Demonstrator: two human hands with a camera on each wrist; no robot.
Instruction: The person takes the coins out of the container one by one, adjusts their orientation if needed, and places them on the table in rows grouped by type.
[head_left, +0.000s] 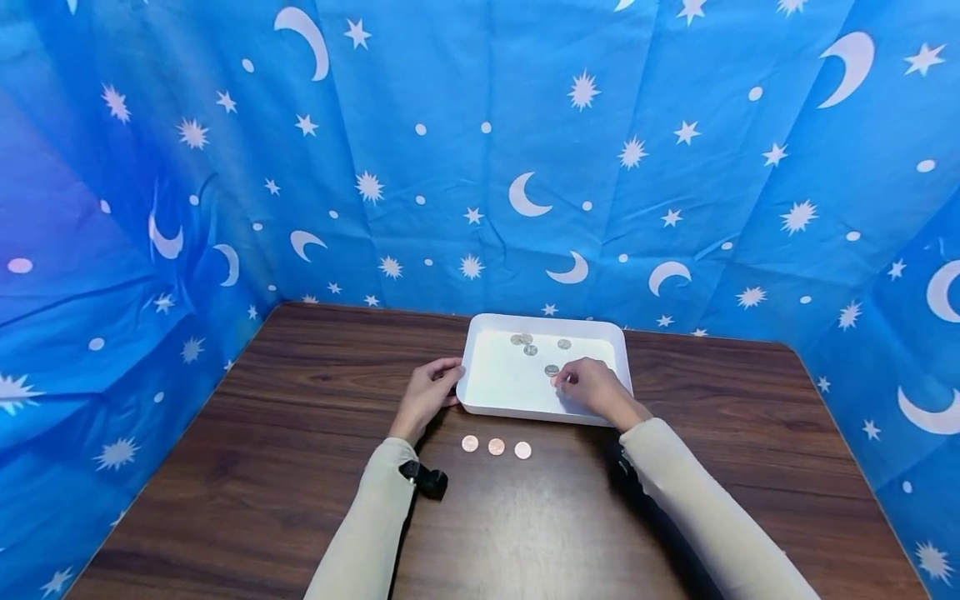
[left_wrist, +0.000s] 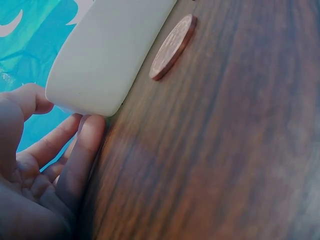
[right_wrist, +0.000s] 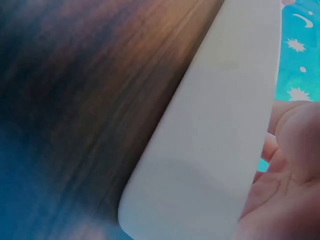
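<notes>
My left hand (head_left: 429, 392) holds the left end of a shallow white tray (head_left: 487, 402). In the left wrist view its thumb is at the rim and its fingertips (left_wrist: 92, 131) lie against the corner's underside. Inside the tray my right hand (head_left: 596, 387) reaches down with curled fingers, a copper coin (head_left: 553, 381) at its fingertips. Just beyond that coin lies a silver coin (head_left: 552, 370). The right wrist view shows mainly the tray's outer wall (right_wrist: 200, 140), which hides the fingertips.
Several silver coins (head_left: 530, 350) lie toward the tray's far side. Three copper coins (head_left: 496, 447) form a row on the wooden table (head_left: 300, 467) in front of the tray. A blue cloth (head_left: 450, 167) with moons and stars hangs behind and at both sides.
</notes>
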